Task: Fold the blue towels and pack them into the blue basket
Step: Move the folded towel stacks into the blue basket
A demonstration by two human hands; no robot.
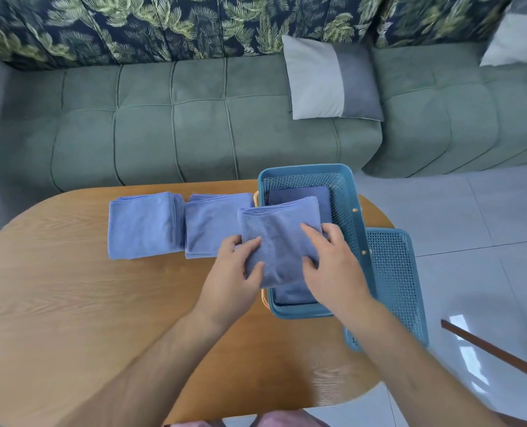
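Two hands on one folded towel (280, 238), right over the blue basket (345, 204)!

The left hand (237, 266) grips the towel's near-left edge, thumb on top, fingers curled under; the right hand (333, 263) clamps the right edge, fingers spread across the cloth. The towel hangs above the basket's left rim, partly over the inside, where another blue towel (299, 194) lies flat on the bottom. Two more folded piles, the left pile (142, 226) and the middle pile (213, 223), sit side by side on the wooden table (86, 303), left of the basket. A perforated blue lid (391, 278) lies just beside the basket's right wall.
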